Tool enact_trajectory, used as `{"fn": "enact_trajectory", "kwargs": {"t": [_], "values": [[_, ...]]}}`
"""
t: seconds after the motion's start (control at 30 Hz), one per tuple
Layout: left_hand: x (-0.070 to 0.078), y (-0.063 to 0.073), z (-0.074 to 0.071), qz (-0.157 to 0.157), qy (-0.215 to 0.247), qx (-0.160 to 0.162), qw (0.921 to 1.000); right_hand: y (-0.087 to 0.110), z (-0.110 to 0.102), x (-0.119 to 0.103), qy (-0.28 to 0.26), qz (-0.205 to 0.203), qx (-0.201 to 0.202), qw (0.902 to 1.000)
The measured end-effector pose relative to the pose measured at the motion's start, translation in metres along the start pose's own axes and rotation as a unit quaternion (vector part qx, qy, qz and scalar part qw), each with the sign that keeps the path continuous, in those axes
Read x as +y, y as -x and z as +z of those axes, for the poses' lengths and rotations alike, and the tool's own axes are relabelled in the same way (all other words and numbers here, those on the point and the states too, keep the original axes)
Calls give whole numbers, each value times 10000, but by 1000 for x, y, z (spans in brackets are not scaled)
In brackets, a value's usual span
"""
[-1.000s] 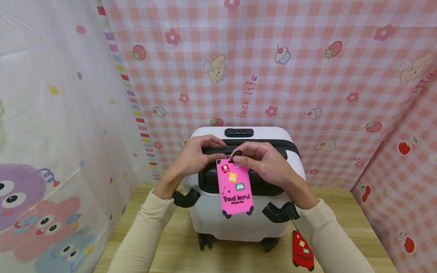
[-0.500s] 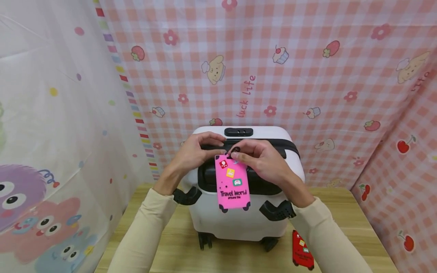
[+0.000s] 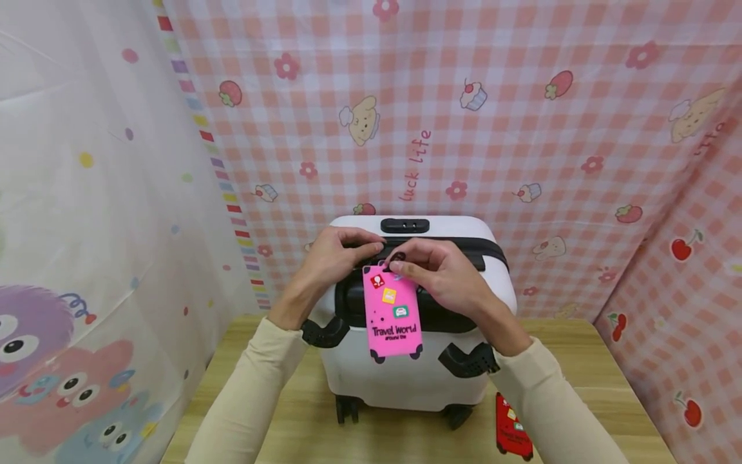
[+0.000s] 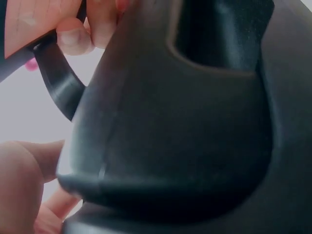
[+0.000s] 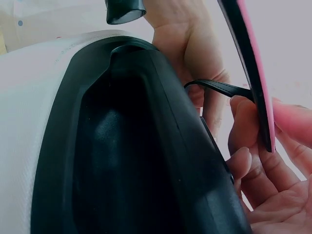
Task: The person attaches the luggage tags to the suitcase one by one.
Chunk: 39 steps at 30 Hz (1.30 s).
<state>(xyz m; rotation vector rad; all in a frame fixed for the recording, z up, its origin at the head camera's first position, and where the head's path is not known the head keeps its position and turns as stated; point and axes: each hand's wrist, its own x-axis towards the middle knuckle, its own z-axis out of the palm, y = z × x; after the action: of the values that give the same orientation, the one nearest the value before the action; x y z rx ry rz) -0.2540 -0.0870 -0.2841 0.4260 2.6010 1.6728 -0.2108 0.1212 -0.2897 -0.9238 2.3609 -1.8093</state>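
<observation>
A pink luggage tag (image 3: 394, 328) printed "Travel World" hangs in front of the white suitcase (image 3: 400, 383). My right hand (image 3: 449, 277) pinches the tag by its top edge near the strap. In the right wrist view, the tag's black strap (image 5: 217, 87) runs from the tag to the suitcase's black handle (image 5: 168, 122). My left hand (image 3: 333, 261) is at the left part of the handle, its thumb and forefinger tips close together. Whether those tips pinch the strap or the handle is hidden. The left wrist view shows the strap (image 4: 58, 80) passing behind the handle.
A red luggage tag (image 3: 513, 428) lies on the wooden table (image 3: 290, 422), by the right sleeve. On the suitcase top sits a black combination lock (image 3: 404, 225). Patterned curtains (image 3: 440, 122) stand behind and at both sides.
The pink tag has shifted slightly up and left with my right hand. My left thumb has moved up from below the handle, closer to the forefinger.
</observation>
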Motion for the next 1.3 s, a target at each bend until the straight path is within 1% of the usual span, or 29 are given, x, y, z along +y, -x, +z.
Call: {"fn": "enact_trajectory", "kwargs": {"t": [0.1,0.27,0.47,0.6,0.8,1.07,1.3], "values": [[0,0,2,-14,-29,137,9999,0,1,1,26,-50,16,10000],[0,0,4,123,-79,230,9996,1,2,2,50,-93,86,9999],[0,1,2,17,-2,288,9996,3,5,2,10,-203,146,9997],[0,1,1,-2,33,281,9996,3,6,3,77,-229,204,9995],[-1,0,1,155,-20,390,9991,4,6,2,127,-205,187,9995],[0,2,2,464,-368,616,9963,4,7,1,243,-282,137,9992],[-1,3,4,519,-315,769,9952,5,6,1,496,-233,-17,9985]]}}
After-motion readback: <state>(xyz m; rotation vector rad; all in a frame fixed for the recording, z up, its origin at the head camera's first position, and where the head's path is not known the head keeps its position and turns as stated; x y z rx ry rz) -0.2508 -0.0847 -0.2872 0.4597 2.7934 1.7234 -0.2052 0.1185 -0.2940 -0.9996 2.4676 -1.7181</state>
